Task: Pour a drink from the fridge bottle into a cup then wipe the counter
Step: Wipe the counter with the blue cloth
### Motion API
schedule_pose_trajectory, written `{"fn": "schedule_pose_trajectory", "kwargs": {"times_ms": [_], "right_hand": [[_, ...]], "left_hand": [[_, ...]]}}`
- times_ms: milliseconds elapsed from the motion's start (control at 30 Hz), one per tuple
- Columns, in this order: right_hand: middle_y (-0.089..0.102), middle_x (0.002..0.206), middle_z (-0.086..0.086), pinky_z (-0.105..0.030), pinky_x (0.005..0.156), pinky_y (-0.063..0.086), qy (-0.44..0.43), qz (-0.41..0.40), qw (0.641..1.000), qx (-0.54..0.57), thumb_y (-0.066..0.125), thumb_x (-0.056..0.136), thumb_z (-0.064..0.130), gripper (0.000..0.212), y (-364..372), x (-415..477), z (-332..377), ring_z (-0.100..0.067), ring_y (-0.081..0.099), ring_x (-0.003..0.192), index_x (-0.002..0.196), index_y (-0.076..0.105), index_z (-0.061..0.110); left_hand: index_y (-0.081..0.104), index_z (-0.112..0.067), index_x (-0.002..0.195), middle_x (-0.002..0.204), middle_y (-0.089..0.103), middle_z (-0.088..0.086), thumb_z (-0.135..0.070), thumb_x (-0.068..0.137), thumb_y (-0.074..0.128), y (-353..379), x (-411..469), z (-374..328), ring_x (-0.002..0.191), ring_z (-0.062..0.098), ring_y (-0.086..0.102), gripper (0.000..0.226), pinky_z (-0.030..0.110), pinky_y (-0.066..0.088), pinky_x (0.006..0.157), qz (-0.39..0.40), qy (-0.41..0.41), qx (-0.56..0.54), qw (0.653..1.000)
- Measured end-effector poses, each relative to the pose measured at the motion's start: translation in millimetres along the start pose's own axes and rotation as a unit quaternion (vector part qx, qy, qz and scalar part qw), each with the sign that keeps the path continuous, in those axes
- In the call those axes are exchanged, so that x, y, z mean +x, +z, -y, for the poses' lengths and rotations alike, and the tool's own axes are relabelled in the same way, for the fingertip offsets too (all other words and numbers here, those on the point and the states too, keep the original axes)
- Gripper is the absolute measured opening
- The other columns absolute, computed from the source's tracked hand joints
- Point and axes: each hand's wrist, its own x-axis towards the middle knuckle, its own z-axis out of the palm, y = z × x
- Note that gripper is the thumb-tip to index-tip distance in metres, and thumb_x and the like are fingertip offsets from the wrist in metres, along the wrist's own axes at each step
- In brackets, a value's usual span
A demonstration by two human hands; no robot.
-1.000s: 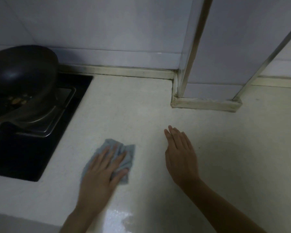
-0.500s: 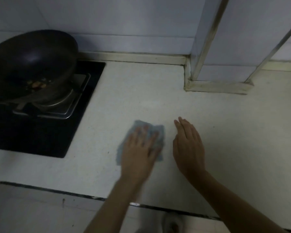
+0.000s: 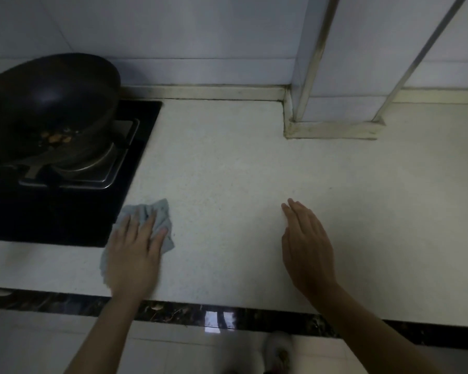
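We press our left hand [image 3: 135, 255], fingers straight, on the blue-grey cloth [image 3: 160, 211] at the hob's [image 3: 52, 217] near right corner, our right hand [image 3: 305, 247] open, fingers straight, over the counter [image 3: 241, 163] further right.

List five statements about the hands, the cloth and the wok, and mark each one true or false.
1. The left hand presses flat on the cloth. True.
2. The right hand holds a cup. False: it holds nothing and its fingers are straight.
3. A dark wok sits on the stove. True.
4. The cloth lies inside the wok. False: it lies on the counter, at the stove's edge.
5. The wok is empty. False: bits of food show in it.
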Motion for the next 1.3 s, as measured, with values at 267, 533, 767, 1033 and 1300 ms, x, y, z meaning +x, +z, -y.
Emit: {"fn": "schedule_pose_trajectory", "kwargs": {"times_ms": [267, 533, 767, 1033, 1300], "right_hand": [[0.051, 0.139, -0.018, -0.040, 0.111, 0.036, 0.013, 0.001, 1.000, 0.012, 0.033, 0.094, 0.018, 0.047, 0.0, -13.7, 17.0, -0.028, 0.049, 0.130, 0.134, 0.050, 0.000], [0.053, 0.137, -0.020, -0.042, 0.110, 0.038, 0.006, -0.021, 1.000, -0.011, 0.042, 0.090, 0.007, 0.045, -21.3, -15.7, 1.1, -0.030, 0.050, 0.128, 0.133, 0.051, -0.002], [0.053, 0.137, -0.020, -0.043, 0.106, 0.043, 0.058, -0.020, 0.997, -0.037, 0.039, 0.092, 0.009, 0.045, -24.8, -47.7, -34.1, -0.031, 0.050, 0.128, 0.133, 0.051, -0.002], [0.048, 0.141, -0.021, -0.044, 0.111, 0.038, 0.033, -0.009, 0.997, -0.075, 0.044, 0.090, 0.008, 0.048, -54.1, -61.4, -113.4, -0.030, 0.046, 0.132, 0.137, 0.047, -0.002], [0.038, 0.149, -0.016, -0.046, 0.111, 0.035, 0.084, 0.027, 0.991, -0.098, 0.033, 0.095, 0.019, 0.052, -72.4, -36.6, -202.2, -0.028, 0.038, 0.138, 0.144, 0.038, 0.004]], "left_hand": [[0.030, -0.032, 0.149, 0.157, 0.026, 0.004, -0.046, 0.102, 0.034, -28.1, -10.1, -166.8, 0.145, 0.027, 0.025, 0.049, 0.048, 0.020, 0.118, -0.020, 0.082, -0.160, 0.983], [0.020, -0.035, 0.154, 0.163, 0.013, -0.008, -0.047, 0.104, 0.030, -20.2, -36.8, -43.4, 0.151, 0.011, 0.004, 0.053, 0.037, 0.007, 0.121, -0.002, 0.187, -0.103, 0.977], [0.034, -0.019, 0.151, 0.158, 0.028, 0.009, -0.047, 0.102, 0.013, -13.1, -12.3, -31.8, 0.150, 0.024, 0.009, 0.060, 0.045, 0.013, 0.121, 0.030, 0.046, -0.092, 0.994], [0.026, -0.030, 0.152, 0.161, 0.023, 0.002, -0.058, 0.094, 0.014, -23.8, 73.4, -218.7, 0.149, 0.025, 0.018, 0.066, 0.039, 0.007, 0.121, 0.016, 0.114, -0.168, 0.979], [0.037, -0.036, 0.149, 0.161, 0.024, -0.002, -0.052, 0.100, 0.035, -27.6, 11.4, -294.3, 0.149, 0.023, 0.020, 0.051, 0.043, 0.016, 0.120, 0.012, 0.424, -0.119, 0.898]]}}
